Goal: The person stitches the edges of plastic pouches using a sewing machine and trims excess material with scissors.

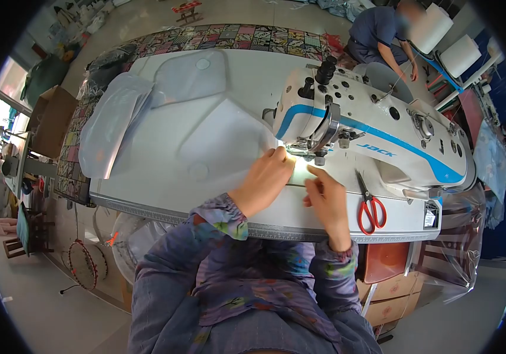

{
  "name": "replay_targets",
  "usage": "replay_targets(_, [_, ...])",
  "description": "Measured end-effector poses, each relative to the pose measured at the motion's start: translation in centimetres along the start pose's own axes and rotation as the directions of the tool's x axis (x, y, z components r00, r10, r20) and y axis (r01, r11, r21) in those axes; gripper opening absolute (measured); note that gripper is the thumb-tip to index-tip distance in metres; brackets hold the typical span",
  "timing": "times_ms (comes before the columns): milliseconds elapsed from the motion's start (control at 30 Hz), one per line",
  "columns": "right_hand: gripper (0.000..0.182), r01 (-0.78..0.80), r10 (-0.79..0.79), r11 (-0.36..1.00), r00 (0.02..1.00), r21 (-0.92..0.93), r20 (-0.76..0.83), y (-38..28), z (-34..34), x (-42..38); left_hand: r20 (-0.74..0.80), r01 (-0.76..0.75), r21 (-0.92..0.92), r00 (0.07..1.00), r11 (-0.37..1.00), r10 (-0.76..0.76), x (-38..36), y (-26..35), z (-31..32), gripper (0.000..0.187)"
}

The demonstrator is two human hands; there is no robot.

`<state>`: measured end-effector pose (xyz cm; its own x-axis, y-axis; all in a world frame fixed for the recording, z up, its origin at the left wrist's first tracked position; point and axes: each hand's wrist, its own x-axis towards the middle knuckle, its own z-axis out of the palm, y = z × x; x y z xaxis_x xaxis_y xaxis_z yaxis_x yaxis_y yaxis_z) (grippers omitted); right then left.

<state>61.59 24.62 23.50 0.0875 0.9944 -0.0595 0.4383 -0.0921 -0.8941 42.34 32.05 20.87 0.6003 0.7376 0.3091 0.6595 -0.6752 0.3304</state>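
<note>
One white-and-blue sewing machine (377, 127), one translucent plastic sheet (223, 133) flat on the white tabletop (147, 171), edge near the needle area. Two hands there: left hand (269, 179) curled, right hand (328, 203) half-bent; can't tell if either grips. One pair of red-handled scissors (371, 207) right.

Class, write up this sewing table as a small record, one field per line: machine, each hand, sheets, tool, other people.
Machine: white-and-blue sewing machine, marked JACK
Left hand: left hand, fingers lowered near the needle area; grip unclear
Right hand: right hand, index finger extended towards the same area; grip unclear
Sheets: translucent sheets, several, left of the machine on the white table
Tool: red-handled scissors, right of the right hand
Others: one person beyond the machine
</note>
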Motion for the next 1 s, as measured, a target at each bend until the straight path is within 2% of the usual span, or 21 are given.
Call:
replay_targets(33, [0.034, 0.036, -0.038, 0.999, 0.997, -0.031, -0.068, 0.7, -1.2, -0.8, 0.023, -0.040, -0.049, 0.999, 0.998, 0.041, 0.1, -0.4, -0.1, 0.025])
replay_targets(67, [0.034, 0.048, -0.066, 0.992, 0.985, -0.113, -0.159, 1.4, -2.9, -1.6, 0.141, 0.003, -0.318, 0.989, 0.948, 0.045, 0.5, -1.7, -1.7, 0.024])
replay_targets(100, [0.033, 0.082, -0.176, 0.936, 0.951, -0.343, -0.254, 2.9, -4.8, -2.6, 0.253, 0.077, -0.556, 0.964, 0.828, 0.080, 1.0, -3.9, -4.1, 0.024])
replay_targets(133, [0.033, 0.036, -0.217, 0.855, 0.931, -0.517, -0.294, 2.6, -6.8, -3.7, 0.226, 0.174, -0.498, 0.972, 0.849, -0.067, 1.4, -6.5, -6.1, 0.026])
replay_targets(167, [0.033, -0.060, -0.158, 0.850, 0.918, -0.523, -0.363, 2.6, -8.3, -5.0, 0.186, 0.275, -0.440, 0.959, 0.855, -0.213, 1.8, -9.7, -8.0, 0.028])
replay_targets(200, [0.042, -0.068, -0.220, 0.750, 0.913, -0.658, -0.345, 5.1, -10.0, -6.1, -0.082, 0.233, -0.168, 0.965, 0.958, -0.249, 1.7, -14.2, -8.3, 0.025])
replay_targets(233, [0.047, -0.121, -0.140, 0.714, 0.940, -0.690, -0.310, 5.2, -10.7, -7.2, -0.161, 0.364, 0.113, 0.925, 0.924, -0.345, 1.3, -16.4, -9.3, 0.023])
replay_targets(267, [0.051, -0.165, -0.061, 0.674, 0.959, -0.720, -0.277, 5.1, -10.8, -7.8, -0.266, 0.483, 0.373, 0.873, 0.792, -0.408, 1.1, -18.1, -10.4, 0.020])
replay_targets(333, [0.054, -0.134, -0.101, 0.624, 0.963, -0.770, -0.249, 5.2, -9.7, -8.0, -0.215, 0.475, 0.484, 0.879, 0.735, -0.426, 0.9, -23.1, -9.9, 0.017])
replay_targets(400, [0.057, -0.106, -0.137, 0.567, 0.966, -0.817, -0.220, 4.7, -8.7, -7.5, -0.160, 0.454, 0.584, 0.877, 0.672, -0.454, -0.1, -24.6, -10.8, 0.015])
replay_targets(467, [0.054, 0.059, -0.160, 0.808, 0.979, -0.586, -0.123, 3.3, -8.2, -6.8, -0.198, 0.379, 0.518, 0.925, 0.767, -0.324, -0.6, -24.5, -12.2, 0.019])
replay_targets(500, [0.055, 0.090, -0.128, 0.885, 0.990, -0.457, -0.052, 2.6, -7.4, -6.6, -0.207, 0.385, 0.521, 0.923, 0.762, -0.325, -1.0, -24.6, -13.1, 0.019])
replay_targets(533, [0.057, 0.027, -0.013, 0.988, 0.996, -0.151, 0.092, 1.5, -6.6, -6.6, -0.357, 0.416, 0.431, 0.893, 0.800, -0.273, -1.7, -23.0, -15.2, 0.023])
replay_targets(567, [0.059, -0.011, -0.033, 0.981, 0.973, 0.191, 0.226, 0.7, -5.1, -6.3, -0.496, 0.429, 0.341, 0.838, 0.836, -0.228, -2.6, -21.1, -17.5, 0.026])
replay_targets(600, [0.062, -0.099, -0.093, 0.858, 0.935, 0.504, 0.342, -0.3, -3.1, -6.0, -0.548, 0.462, 0.311, 0.801, 0.830, -0.240, -3.5, -18.5, -19.7, 0.029])
replay_targets(667, [0.067, -0.279, -0.067, 0.762, 0.864, 0.585, 0.500, -3.9, 1.4, -5.6, -0.595, 0.497, 0.289, 0.763, 0.818, -0.253, -5.8, -14.3, -22.8, 0.031])
replay_targets(733, [0.071, -0.229, -0.339, 0.631, 0.779, 0.742, 0.528, -6.0, 6.9, -4.8, -0.540, 0.480, 0.310, 0.799, 0.821, -0.263, -8.2, -11.7, -24.6, 0.028])
replay_targets(800, [0.071, -0.370, -0.327, 0.548, 0.731, 0.750, 0.599, -8.3, 12.1, -3.3, -0.525, 0.508, 0.336, 0.800, 0.793, -0.290, -9.7, -9.3, -25.1, 0.028])
replay_targets(900, [0.062, -0.355, -0.283, 0.579, 0.757, 0.734, 0.589, -10.3, 17.7, -0.5, -0.511, 0.549, 0.372, 0.794, 0.749, -0.328, -11.3, -7.4, -25.2, 0.028])
replay_targets(967, [0.044, -0.178, -0.239, 0.586, 0.894, 0.791, 0.379, -11.4, 19.2, 0.5, -0.514, 0.567, 0.380, 0.786, 0.731, -0.344, -12.3, -6.7, -24.9, 0.028])
replay_targets(1000, [0.044, -0.179, -0.242, 0.588, 0.891, 0.789, 0.383, -11.4, 19.4, 0.7, -0.513, 0.586, 0.362, 0.774, 0.725, -0.370, -12.8, -6.5, -24.5, 0.027])
